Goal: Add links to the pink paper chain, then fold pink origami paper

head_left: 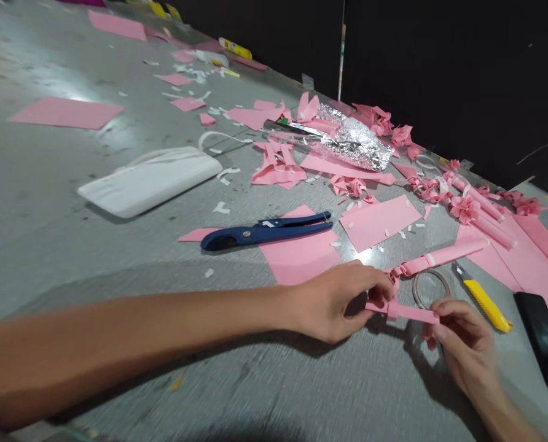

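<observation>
Lower right of the frame, the left hand [333,301] is pinching a pink paper strip [414,314], the right hand [467,344] is gripping its right end, and a yellow cutter [486,304] is lying nearby.

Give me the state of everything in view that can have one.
Left hand, gripping paper strip
Right hand, holding its other end
Paper strip, held between both hands
Phone, screen dark
Foil, crumpled
Yellow knife, lying down, blade state unclear
Blue tool, lying flat, prongs slightly apart
</observation>
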A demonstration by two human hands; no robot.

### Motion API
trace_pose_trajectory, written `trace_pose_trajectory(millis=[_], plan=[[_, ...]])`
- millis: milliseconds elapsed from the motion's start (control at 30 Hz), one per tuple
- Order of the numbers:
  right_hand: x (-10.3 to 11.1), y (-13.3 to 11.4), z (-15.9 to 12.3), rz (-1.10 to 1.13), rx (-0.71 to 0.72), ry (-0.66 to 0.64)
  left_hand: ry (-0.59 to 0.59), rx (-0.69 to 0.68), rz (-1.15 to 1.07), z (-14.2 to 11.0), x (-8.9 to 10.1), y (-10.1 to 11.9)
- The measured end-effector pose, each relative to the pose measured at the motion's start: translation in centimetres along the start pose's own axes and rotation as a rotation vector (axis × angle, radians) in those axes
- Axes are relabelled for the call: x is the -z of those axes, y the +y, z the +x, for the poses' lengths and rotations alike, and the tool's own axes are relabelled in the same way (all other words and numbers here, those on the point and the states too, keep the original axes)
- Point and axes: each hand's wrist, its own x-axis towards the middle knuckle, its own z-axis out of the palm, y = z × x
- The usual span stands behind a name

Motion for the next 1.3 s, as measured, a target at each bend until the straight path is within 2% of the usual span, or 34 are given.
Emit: trace_pose_trajectory(millis=[100,267,433,600,767,900,1033,1200,1300], plan=[[-0.2,-0.1,0.1,0.009,-0.007,-0.001,0.033,0.006,-0.084,0.1,0.1,0.0],[-0.6,-0.2,0.3,0.04,-0.009,-0.002,0.017,-0.017,-0.181,0.4,0.7,0.1],[-1.4,-0.4,0.4,0.168,-0.057,0.019,0.027,0.048,-0.215,0.6,0.8,0.0],[-2.9,-1.2,0.5,0.348,-0.13,-0.077,0.033,0.094,-0.314,0.7,0.5,0.4],[-3.7,-1.5,0.7,0.358,-0.112,-0.234,-0.052,0.202,-0.445,1.0,0.2,0.9],[-3.6,-1.4,0.7,0.255,-0.055,-0.283,-0.148,0.309,-0.609,1.3,0.2,0.7],[-3.5,-1.1,0.4,0.236,-0.048,-0.37,-0.215,0.346,-0.688,1.4,0.1,0.5],[-3.6,-0.5,0.3,0.245,-0.091,-0.376,-0.286,0.404,-0.823,1.1,-0.3,0.5],[-3.8,-0.6,0.3,0.272,-0.094,-0.382,-0.265,0.479,-0.903,0.9,-0.6,0.6]])
